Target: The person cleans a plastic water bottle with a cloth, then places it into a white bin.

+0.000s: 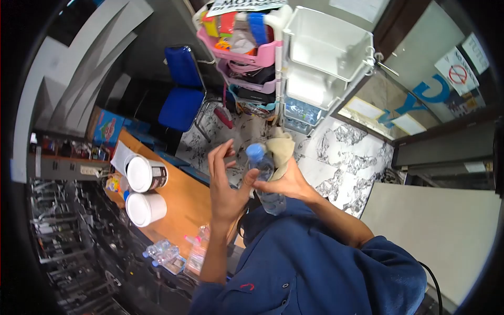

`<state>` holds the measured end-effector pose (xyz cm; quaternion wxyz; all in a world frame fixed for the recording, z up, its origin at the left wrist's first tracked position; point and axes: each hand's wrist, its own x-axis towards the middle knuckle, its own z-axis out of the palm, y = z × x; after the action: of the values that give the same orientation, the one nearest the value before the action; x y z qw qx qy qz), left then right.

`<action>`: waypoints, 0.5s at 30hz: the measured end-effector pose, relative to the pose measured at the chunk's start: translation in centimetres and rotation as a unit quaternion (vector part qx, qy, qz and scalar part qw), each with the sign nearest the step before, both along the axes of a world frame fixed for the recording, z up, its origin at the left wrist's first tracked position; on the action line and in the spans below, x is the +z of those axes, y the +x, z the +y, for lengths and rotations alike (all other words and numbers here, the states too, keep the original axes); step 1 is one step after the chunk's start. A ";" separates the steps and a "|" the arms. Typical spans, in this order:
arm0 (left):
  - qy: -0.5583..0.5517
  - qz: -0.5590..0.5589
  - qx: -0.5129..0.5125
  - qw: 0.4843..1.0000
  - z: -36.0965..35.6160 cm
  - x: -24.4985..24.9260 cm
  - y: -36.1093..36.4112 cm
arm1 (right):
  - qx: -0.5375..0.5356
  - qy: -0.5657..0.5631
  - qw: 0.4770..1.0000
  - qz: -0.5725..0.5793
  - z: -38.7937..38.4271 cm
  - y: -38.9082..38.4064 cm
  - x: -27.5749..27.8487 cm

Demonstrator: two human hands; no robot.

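Note:
A clear plastic water bottle [266, 170] with a light blue cap stands slightly tilted in front of my chest. My right hand [293, 182] is closed around it, its thumb across the bottle's side. A beige cloth [281, 148] is bunched in the same hand, behind and beside the bottle's upper part. On the other side, my left hand [226, 181] is open, fingers apart and curved, with the thumb tip right at the bottle's side.
At left, a wooden table [185, 202] bears two white-lidded tubs [139, 173] and several small bottles [165, 252]. Ahead are a blue chair [181, 107], a pink tiered rack [247, 58] and a white basket rack [328, 47]. A pale tabletop [430, 231] lies at right.

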<state>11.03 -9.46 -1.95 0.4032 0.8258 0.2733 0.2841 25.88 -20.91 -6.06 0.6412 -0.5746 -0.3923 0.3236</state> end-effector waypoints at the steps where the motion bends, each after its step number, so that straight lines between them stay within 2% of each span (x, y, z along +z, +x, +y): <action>1: -0.064 -0.026 0.017 0.997 -1.6 -1.8 0.2 | -0.040 -0.008 0.999 0.034 -0.5 0.3 -0.4; 3: -0.194 -0.072 0.053 0.977 -5.3 -4.6 0.3 | -0.127 -0.030 0.987 0.092 -1.3 0.7 -0.8; 5: -0.119 0.045 -0.008 0.992 -8.2 -5.7 0.7 | -0.213 -0.064 0.965 0.137 -2.0 1.2 -0.2; 6: -0.079 0.100 -0.032 0.991 -9.0 -5.7 1.1 | -0.208 -0.068 0.961 0.167 -2.4 1.4 0.4; 9: -0.148 0.135 -0.030 0.979 -9.3 -5.1 2.7 | -0.198 -0.043 0.963 0.178 -3.3 1.7 0.3; 10: -0.140 0.127 -0.029 0.982 -9.2 -4.5 3.3 | -0.168 -0.063 0.970 0.162 -4.0 1.8 1.0; 13: -0.187 0.107 -0.067 0.974 -8.3 -5.4 3.7 | -0.161 -0.010 0.968 0.192 -4.6 2.5 1.6; 14: -0.282 0.097 -0.099 0.949 -8.0 -5.8 3.4 | -0.115 0.017 0.974 0.195 -5.2 3.0 -0.4; 15: -0.373 0.084 -0.131 0.915 -7.7 -6.1 3.0 | -0.115 0.050 0.961 0.247 -4.9 3.2 -1.3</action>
<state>14.04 -17.16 -8.08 0.6910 0.6648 0.2816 0.0353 29.09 -25.82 -7.32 0.7791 -0.4849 -0.1690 0.3597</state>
